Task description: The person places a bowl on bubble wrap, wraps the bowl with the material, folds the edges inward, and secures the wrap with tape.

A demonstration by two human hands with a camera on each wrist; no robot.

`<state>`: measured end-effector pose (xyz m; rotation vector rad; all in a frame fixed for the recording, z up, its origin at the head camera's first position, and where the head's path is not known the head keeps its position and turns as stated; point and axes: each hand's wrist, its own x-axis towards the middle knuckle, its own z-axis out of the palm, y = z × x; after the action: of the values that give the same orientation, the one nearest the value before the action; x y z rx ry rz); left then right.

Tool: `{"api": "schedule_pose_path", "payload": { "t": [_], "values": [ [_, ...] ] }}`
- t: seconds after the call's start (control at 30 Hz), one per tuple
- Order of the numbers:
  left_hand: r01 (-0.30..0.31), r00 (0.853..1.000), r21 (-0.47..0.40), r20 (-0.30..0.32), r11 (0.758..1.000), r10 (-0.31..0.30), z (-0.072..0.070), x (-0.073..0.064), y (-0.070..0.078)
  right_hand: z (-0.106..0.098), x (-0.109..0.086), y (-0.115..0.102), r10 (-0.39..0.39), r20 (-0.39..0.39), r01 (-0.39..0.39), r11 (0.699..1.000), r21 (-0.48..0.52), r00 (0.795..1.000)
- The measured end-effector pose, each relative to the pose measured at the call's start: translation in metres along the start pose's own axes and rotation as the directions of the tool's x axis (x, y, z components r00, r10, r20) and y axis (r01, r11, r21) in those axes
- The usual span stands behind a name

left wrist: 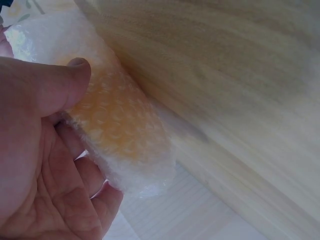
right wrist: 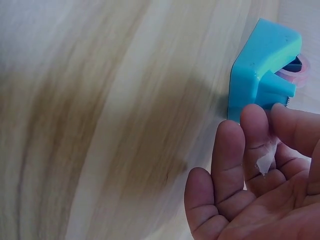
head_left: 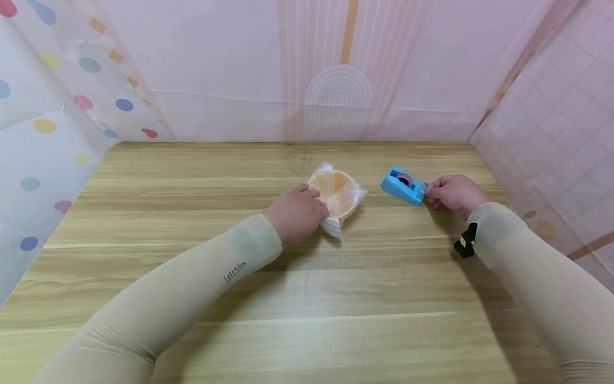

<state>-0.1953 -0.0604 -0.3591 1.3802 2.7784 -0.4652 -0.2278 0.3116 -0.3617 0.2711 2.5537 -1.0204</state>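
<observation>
My left hand [head_left: 298, 214] grips the near left side of a bubble-wrapped round orange thing [head_left: 341, 193] on the table. In the left wrist view the thumb presses on the bubble wrap [left wrist: 117, 120] while the other fingers curl along its edge. To the right stands a blue tape dispenser [head_left: 403, 186] with a pinkish tape roll [right wrist: 295, 72] in it. At its toothed cutter, my right hand [head_left: 455, 193] pinches a short end of clear tape [right wrist: 266, 159] between thumb and forefinger. The other right fingers are loosely bent.
The wood-grain table [head_left: 336, 320] reaches back to a patterned sheet [head_left: 216, 64] hung as a wall. Similar sheets close off the left and right sides. A black clip-like piece [head_left: 465, 242] sits at the right wrist.
</observation>
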Motion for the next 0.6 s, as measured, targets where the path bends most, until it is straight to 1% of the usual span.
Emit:
{"api": "schedule_pose_path", "payload": {
  "t": [0.2,0.6],
  "values": [
    [-0.003,1.0,0.001,-0.014,1.0,0.003,-0.0001,0.0004,0.0002,-0.0004,0.0012,0.0002,0.006,-0.003,-0.006,1.0,0.0,1.0],
    [0.004,1.0,-0.01,-0.007,1.0,-0.004,-0.0014,0.0001,0.0018,-0.0018,0.0035,0.0035,0.002,0.023,-0.003,0.999,0.042,1.0]
  ]
}}
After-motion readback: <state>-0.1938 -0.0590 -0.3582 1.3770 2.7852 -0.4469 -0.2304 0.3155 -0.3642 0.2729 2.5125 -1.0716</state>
